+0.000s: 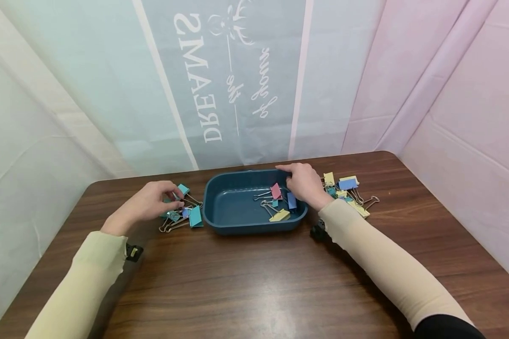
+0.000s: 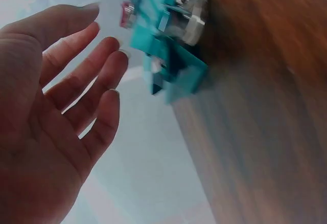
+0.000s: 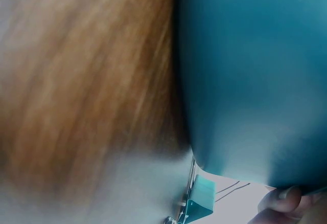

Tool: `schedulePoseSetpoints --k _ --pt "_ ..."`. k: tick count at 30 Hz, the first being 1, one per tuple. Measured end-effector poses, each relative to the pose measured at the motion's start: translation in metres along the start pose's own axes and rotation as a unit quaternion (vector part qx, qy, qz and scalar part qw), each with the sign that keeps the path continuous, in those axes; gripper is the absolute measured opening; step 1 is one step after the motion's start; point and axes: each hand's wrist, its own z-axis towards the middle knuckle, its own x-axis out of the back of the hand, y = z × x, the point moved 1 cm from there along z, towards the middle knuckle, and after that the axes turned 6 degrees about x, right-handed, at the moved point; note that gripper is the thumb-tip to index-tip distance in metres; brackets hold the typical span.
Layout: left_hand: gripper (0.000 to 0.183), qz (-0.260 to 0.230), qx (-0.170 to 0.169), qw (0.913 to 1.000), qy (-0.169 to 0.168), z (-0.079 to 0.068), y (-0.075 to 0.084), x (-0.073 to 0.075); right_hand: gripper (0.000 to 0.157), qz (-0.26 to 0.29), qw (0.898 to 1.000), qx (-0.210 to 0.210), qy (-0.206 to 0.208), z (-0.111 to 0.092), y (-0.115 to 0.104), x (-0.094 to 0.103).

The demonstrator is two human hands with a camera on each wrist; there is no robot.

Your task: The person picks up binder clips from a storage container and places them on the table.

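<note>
My left hand (image 1: 159, 200) hovers over a pile of mostly teal binder clips (image 1: 195, 216) left of the tray. In the left wrist view its fingers are loosely bent and apart, with nothing between them, beside teal binder clips (image 2: 153, 35). My right hand (image 1: 304, 183) is over the right end of a dark blue tray (image 1: 225, 230), index finger stretched out near the far rim. Just below it, a blue binder clip (image 1: 291, 201) stands inside the tray. A pink clip (image 1: 276, 190), a yellow clip (image 1: 280, 215) and a small teal clip (image 1: 275, 203) lie nearby inside.
A second pile, of yellow, blue and teal binder clips (image 1: 348, 184), lies right of the tray, partly behind my right wrist. Everything stands on a brown wooden table (image 1: 237, 282). Printed fabric (image 1: 246, 94) hangs along its far edge.
</note>
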Motion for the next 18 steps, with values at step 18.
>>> schedulePoseSetpoints --k 18 --pt "0.016 -0.042 -0.141 0.9891 -0.008 0.018 0.088 -0.019 0.049 -0.005 1.0 -0.003 0.0 0.0 -0.001 0.0"
